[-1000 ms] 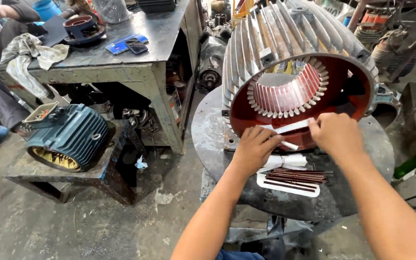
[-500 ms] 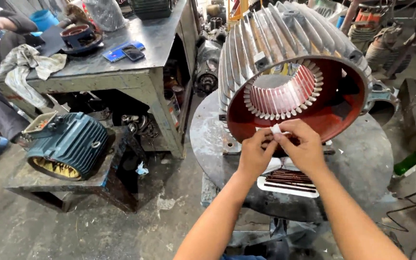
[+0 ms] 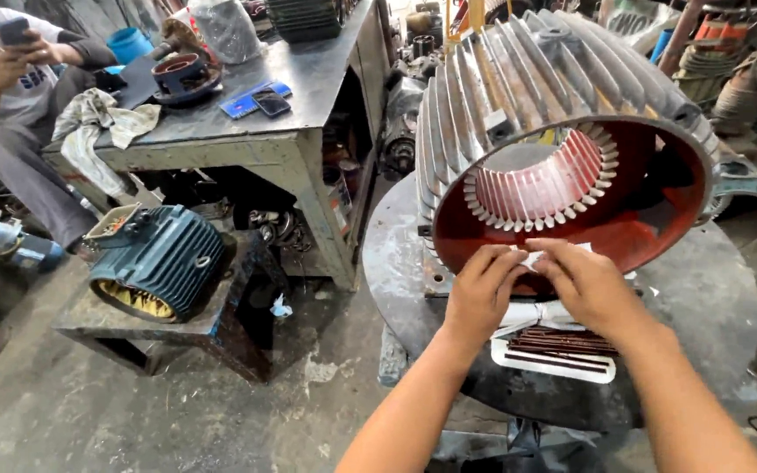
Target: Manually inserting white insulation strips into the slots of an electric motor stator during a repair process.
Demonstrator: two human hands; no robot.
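Both hands meet at the stator mouth. Left hand [image 3: 481, 293] and right hand [image 3: 587, 285] pinch a small white paper strip [image 3: 532, 259] between the fingertips, thumbs underneath, both clamped on it. Strip sits at 6 o'clock on the red bore rim, just in front of the slots.

Outward: the stator [image 3: 562, 149] lies on its side on a round steel table [image 3: 396, 263], ribbed grey shell, red inside, slot teeth ringed around the bore. At 6 o'clock from the hands, more white strips [image 3: 532, 314] and a white tray [image 3: 554, 361] of dark sticks, touching the wrists' shadow line.

Risks, my read:
- Strip is thin; uneven pinch or a twist likely creases or tears it.
- Slot edges and the rim look sharp; a slip puts fingertips on bare steel.
- Tray sits near the table edge under the forearms; an elbow drop could knock it off.
- Stator rests on its curved shell, and I can't see any chock, so a hard push might rock it.

Far out: blue motor [image 3: 158, 263] at 9 o'clock on a low stand, workbench [image 3: 291, 149] at 10 o'clock, a seated person [image 3: 10, 96] at far 10 holding a phone.

Versus a second ago: hands were apart, stretching a longer strip across the rim. Now they have closed together and the strip shows short, seemingly folded. View has also shifted nearer.
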